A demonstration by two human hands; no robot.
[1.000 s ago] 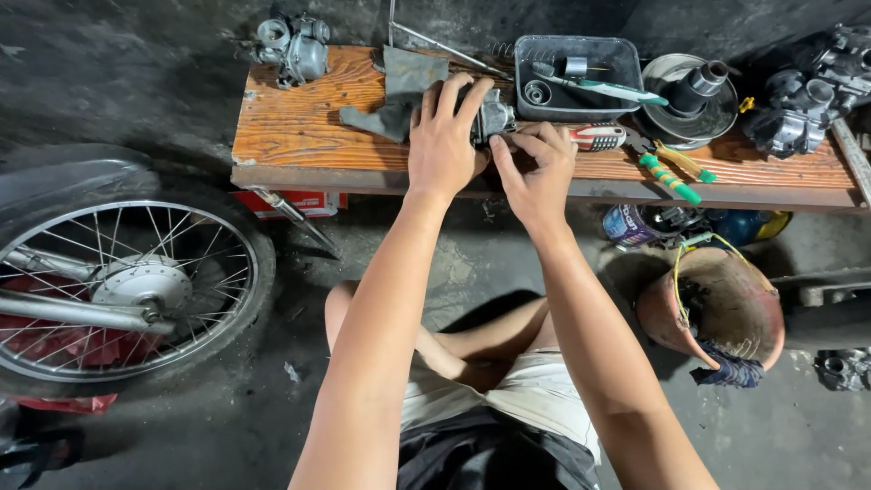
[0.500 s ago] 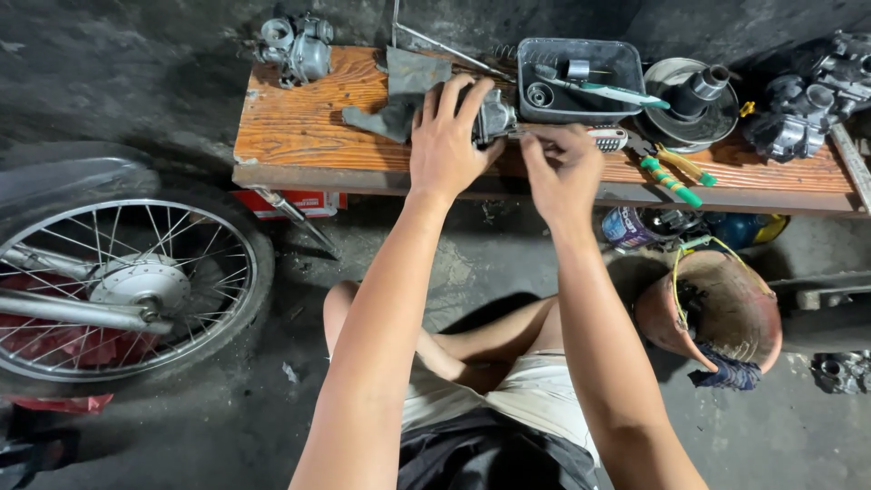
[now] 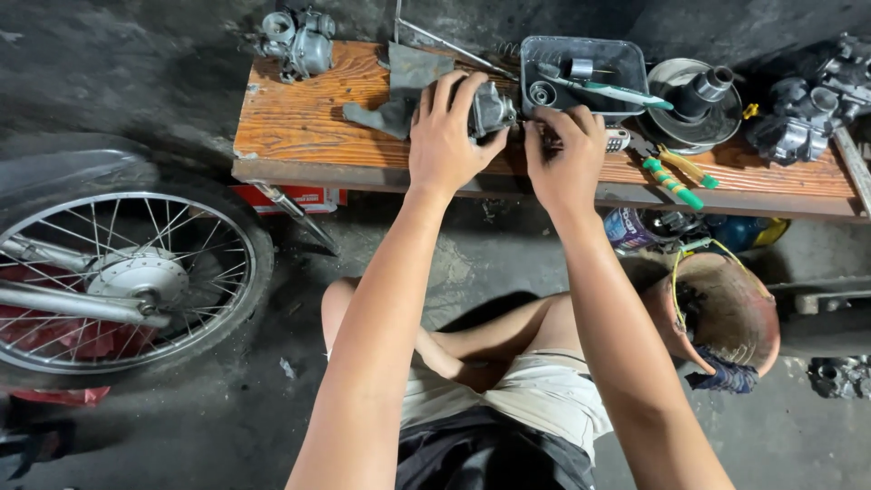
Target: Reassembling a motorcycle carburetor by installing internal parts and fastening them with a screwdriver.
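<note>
My left hand [image 3: 447, 136] is closed over a small grey metal carburetor [image 3: 491, 110] that rests on a low orange wooden bench [image 3: 308, 127]. My right hand [image 3: 564, 159] sits just right of the part, fingers curled at its side; what those fingers pinch is hidden. A grey rag [image 3: 404, 86] lies under and behind my left hand. I am sitting on the floor with my knees bent under the bench edge.
A black tray [image 3: 626, 63] with small parts and a toothbrush, a round metal clutch part [image 3: 694, 100], green-handled screwdrivers [image 3: 671, 177], another carburetor [image 3: 299, 41] and dark engine parts [image 3: 803, 113] are on the bench. A spoked wheel [image 3: 118, 281] stands left, a clay-coloured bucket [image 3: 726, 313] right.
My right hand has slid right and up along the bench edge, closer to the tray. My left hand has kept its hold on the carburetor.
</note>
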